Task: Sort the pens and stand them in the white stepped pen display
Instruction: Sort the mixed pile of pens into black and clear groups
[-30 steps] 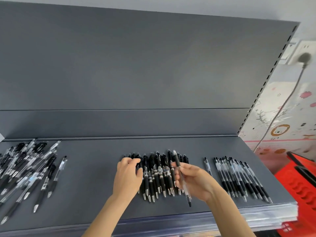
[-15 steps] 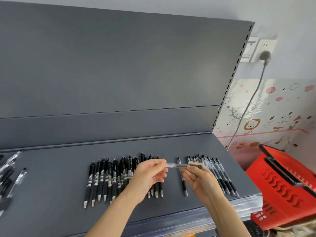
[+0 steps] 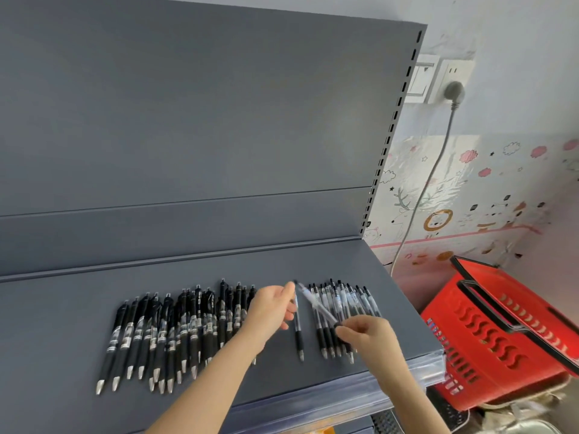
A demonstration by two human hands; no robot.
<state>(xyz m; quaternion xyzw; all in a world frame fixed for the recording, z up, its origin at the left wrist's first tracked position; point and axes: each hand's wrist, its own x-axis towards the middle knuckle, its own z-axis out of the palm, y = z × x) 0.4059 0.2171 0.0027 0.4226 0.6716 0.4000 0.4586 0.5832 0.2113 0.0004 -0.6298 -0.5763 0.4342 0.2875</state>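
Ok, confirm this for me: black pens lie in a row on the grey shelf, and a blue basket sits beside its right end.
Wrong on one point: the basket is red, not blue, as the head view shows. The black pens do lie in a row on the grey shelf, with the basket beside its right end.

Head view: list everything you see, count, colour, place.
shelf: one, grey, foreground
black pens: roughly two dozen, black, shelf left-centre
clear pens: about a dozen, clear with black grips, shelf right
lone pen: one, clear and black, between the rows
held pen: one, clear, above the clear pens
basket: one, red, lower right
socket: one, white, wall
left hand: at held pen's upper end, grip unclear
right hand: pinches held pen's lower end
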